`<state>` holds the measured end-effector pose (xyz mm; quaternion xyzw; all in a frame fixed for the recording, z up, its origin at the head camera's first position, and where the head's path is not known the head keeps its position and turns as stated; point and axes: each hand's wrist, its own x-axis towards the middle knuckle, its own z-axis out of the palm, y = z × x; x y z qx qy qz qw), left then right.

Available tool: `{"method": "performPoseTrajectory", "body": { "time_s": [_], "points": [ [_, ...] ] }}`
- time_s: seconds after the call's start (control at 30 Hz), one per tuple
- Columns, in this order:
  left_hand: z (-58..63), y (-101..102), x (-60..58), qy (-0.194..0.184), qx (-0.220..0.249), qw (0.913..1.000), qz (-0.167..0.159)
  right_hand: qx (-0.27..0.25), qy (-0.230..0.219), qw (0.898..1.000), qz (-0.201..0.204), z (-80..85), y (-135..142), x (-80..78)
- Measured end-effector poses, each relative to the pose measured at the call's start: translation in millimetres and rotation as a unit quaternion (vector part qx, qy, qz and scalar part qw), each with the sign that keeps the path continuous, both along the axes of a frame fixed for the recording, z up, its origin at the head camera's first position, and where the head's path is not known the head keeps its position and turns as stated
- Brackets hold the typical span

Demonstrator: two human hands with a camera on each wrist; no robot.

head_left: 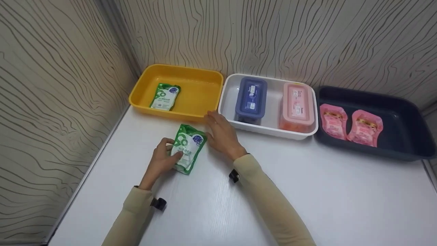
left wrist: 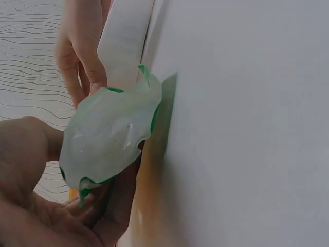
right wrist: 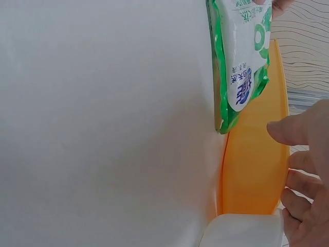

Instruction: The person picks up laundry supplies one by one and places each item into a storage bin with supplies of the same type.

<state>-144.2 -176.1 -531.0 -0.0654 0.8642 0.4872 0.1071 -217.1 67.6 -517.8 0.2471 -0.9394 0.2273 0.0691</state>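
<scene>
My left hand [head_left: 161,160] grips a green-and-white refill pouch [head_left: 192,141], thumb on its printed face and fingers around its left edge. In the left wrist view the bottom end of the pouch [left wrist: 110,136] bulges, held just above the table surface. My right hand [head_left: 223,136] is beside the pouch's upper right corner, its fingertips at the front rim of the yellow tray [head_left: 201,92]. The right wrist view shows the right hand's fingers loosely bent, holding nothing, with the thumb apart from the pouch [right wrist: 241,67]. A similar green-and-white pouch [head_left: 165,97] lies inside the yellow tray.
Right of the yellow tray is a white tray [head_left: 273,129] with a blue lidded box [head_left: 252,97] and a pink lidded box [head_left: 298,102]. Farther right, a dark navy tray [head_left: 403,130] holds two pink pouches [head_left: 365,128]. Patterned walls [head_left: 205,34] bound the white table [head_left: 205,212].
</scene>
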Motion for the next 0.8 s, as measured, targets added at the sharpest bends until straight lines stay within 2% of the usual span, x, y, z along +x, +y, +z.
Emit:
{"method": "performPoseTrajectory", "body": {
  "time_s": [0.3, 0.5, 0.8],
  "points": [
    [-1.5, 2.8, 3.1, 0.039, 0.034, 0.9986, 0.008, -0.012, 0.005, 1.000, 0.000, -0.3, 0.6, -0.5],
    [-3.2, 2.1, 4.7, 0.046, 0.051, 0.9974, 0.019, -0.013, 0.008, 1.000, 0.001, -1.1, 1.7, 0.3],
    [-1.4, -0.2, 4.6, 0.077, 0.085, 0.9928, 0.034, -0.023, 0.038, 0.999, 0.011, -1.9, 2.0, -0.4]
  ]
}}
